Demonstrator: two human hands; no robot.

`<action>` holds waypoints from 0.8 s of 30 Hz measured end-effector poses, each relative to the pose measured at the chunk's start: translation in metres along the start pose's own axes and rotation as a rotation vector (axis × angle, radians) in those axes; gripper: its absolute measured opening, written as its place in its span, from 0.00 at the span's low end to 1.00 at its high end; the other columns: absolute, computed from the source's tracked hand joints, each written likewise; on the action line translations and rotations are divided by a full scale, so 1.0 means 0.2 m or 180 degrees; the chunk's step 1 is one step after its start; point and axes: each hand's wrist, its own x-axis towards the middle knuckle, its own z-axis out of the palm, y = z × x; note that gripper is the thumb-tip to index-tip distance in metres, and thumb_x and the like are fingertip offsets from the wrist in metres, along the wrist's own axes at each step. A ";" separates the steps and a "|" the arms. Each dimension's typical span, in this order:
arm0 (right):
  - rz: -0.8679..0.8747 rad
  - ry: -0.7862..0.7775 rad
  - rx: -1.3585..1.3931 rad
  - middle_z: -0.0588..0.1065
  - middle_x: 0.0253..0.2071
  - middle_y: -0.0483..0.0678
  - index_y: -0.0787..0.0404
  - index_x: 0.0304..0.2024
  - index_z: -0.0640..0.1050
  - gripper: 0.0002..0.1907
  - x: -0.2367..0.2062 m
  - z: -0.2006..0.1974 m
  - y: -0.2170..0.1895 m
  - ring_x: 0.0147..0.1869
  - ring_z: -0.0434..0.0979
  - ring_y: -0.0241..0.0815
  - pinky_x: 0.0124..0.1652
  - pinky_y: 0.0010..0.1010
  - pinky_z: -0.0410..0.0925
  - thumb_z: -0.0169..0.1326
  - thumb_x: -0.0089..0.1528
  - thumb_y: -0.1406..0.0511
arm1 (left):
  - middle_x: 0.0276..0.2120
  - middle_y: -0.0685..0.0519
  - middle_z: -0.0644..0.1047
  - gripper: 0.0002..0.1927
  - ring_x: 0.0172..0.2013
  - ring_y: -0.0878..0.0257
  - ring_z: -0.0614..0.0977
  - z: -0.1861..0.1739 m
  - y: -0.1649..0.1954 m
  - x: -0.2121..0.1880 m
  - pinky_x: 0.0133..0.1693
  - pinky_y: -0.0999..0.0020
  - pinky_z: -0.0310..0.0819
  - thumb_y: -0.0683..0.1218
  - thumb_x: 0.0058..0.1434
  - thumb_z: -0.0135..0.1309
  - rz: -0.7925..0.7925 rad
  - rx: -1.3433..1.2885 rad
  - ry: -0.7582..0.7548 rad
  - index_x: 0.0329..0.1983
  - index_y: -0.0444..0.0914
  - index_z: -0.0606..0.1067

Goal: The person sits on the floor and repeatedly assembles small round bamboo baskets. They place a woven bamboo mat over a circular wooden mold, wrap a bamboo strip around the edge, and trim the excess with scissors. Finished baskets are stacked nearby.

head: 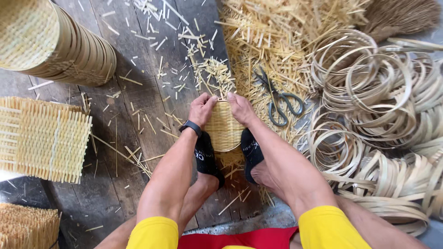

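Note:
A small round woven bamboo basket [223, 131] stands on edge on the wooden floor [138, 92], clamped between my two feet in black socks. My left hand [201, 109] grips its upper left rim, a black watch on that wrist. On the upper right rim rests my right hand [240, 108], fingers curled over the edge. Both hands meet at the top of the basket, where loose strip ends [213, 74] stick out above it.
Green-handled scissors [278, 102] lie right of the basket on bamboo offcuts [267, 37]. Coiled bamboo rings [369, 101] pile up at right. A stack of finished baskets [60, 44] sits top left, flat woven mats [41, 138] at left, a broom [399, 16] top right.

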 end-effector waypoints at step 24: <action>0.0656 0.0346 -0.2918 0.66 0.55 0.65 0.70 0.56 0.64 0.40 -0.38 -0.64 0.94 0.60 0.70 0.59 0.61 0.45 0.65 0.69 0.52 0.56 | 0.58 0.43 0.69 0.35 0.61 0.45 0.70 0.01 0.25 -0.70 0.62 0.49 0.63 0.47 0.47 0.61 0.1956 0.2755 -0.0204 0.61 0.40 0.68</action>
